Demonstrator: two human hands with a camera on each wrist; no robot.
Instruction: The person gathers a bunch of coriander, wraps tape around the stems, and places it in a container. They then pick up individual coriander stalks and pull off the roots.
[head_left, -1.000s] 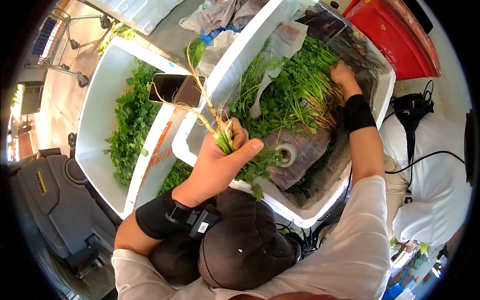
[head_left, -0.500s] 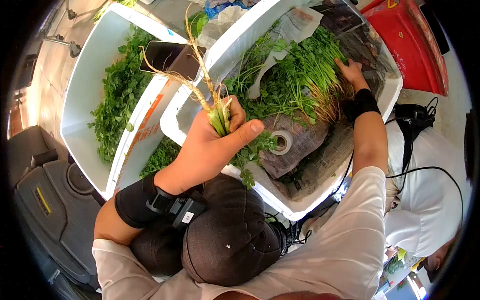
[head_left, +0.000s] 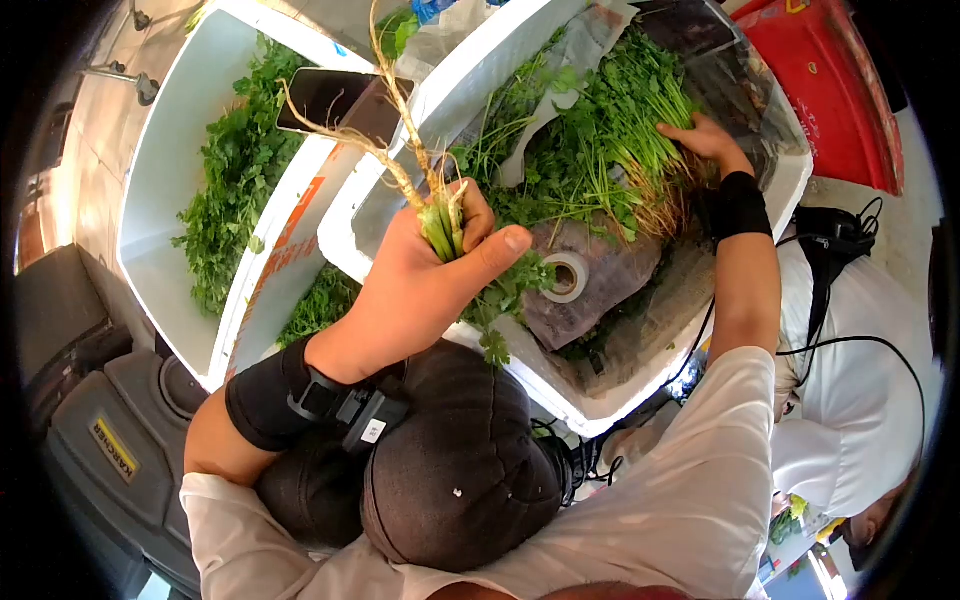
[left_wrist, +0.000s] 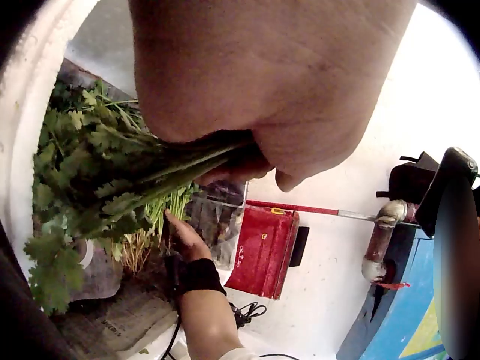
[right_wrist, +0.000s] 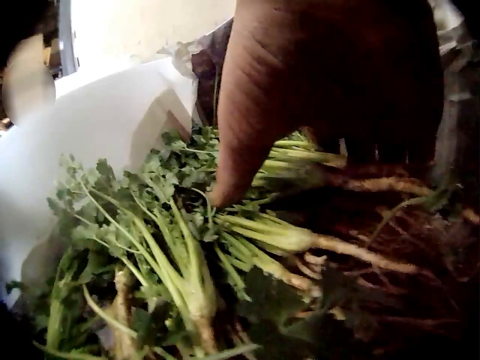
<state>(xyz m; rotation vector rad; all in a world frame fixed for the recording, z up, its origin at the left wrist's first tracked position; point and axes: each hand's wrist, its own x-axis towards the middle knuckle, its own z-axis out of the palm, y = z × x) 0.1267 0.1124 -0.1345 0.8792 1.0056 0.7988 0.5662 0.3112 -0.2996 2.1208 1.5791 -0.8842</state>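
My left hand grips a small bunch of leafy green stems, its pale roots pointing up and its leaves hanging below the fist. The left wrist view shows that hand closed round the stems, leaves to the left. Inside a white foam box, a pile of rooted greens lies on newspaper. My right hand is at the root end of this pile, thumb extended. In the right wrist view, the thumb of the right hand reaches the greens; its other fingers are largely hidden.
A white roll lies on the wrapped bundle in the box. To the left, a second white box holds more greens, with a dark phone at its edge. A red container stands behind right; another person is at the right.
My right hand's thumb has come away from the pile's stems, and the hand has shifted slightly along the root side. The left hand still grips its bunch. The head view has shifted.
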